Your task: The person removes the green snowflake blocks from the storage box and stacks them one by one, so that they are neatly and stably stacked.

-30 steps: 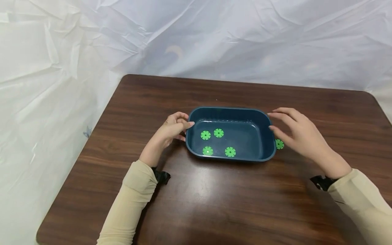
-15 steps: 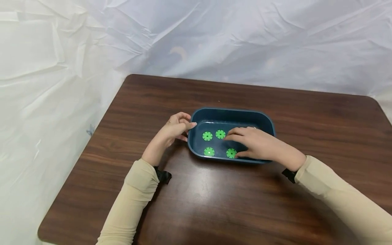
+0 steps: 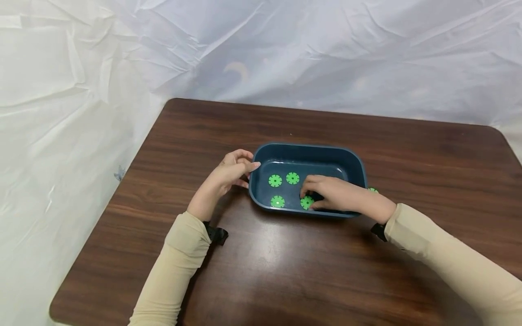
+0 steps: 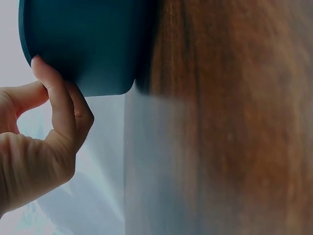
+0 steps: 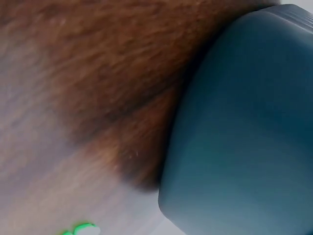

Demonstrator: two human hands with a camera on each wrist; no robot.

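I see my right hand [image 3: 340,198] inside the blue tray [image 3: 350,159], fingers pinching one green disc [image 3: 306,202] at the near wall. Three more green discs lie on the tray floor, and a fifth [image 3: 373,190] sits on the table [image 3: 285,271] just outside. My left hand [image 3: 228,174] grips the tray's left rim.
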